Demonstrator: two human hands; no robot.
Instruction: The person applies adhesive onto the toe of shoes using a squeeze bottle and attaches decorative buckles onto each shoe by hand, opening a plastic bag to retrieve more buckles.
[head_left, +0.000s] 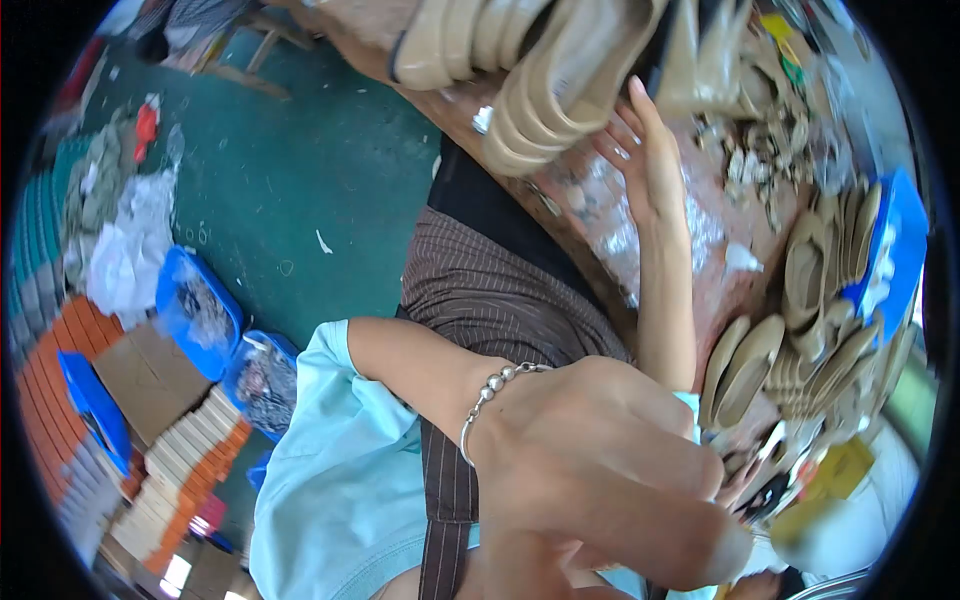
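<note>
My left hand (600,470), with a beaded silver bracelet (495,383) at the wrist, is raised close to the camera. Its fingers are bent and partly apart; no object shows in them, though the fingertips are blurred. Further up, my right hand (645,150) reaches over the worktable with its fingers stretched out. Those fingers are beside a glossy beige strappy shoe (550,110), whose edge hides some fingertips; any contact is unclear. More beige shoes (450,45) stand at the top edge. Clear plastic wrapping (610,215) lies under and beside my right forearm.
Beige flat shoes (745,370) and a blue bin (890,250) are at the right, with loose beige pieces (760,160) above them. Blue baskets (200,310), a cardboard box (150,380) and white plastic bags (130,240) stand on the green floor (330,180) at the left.
</note>
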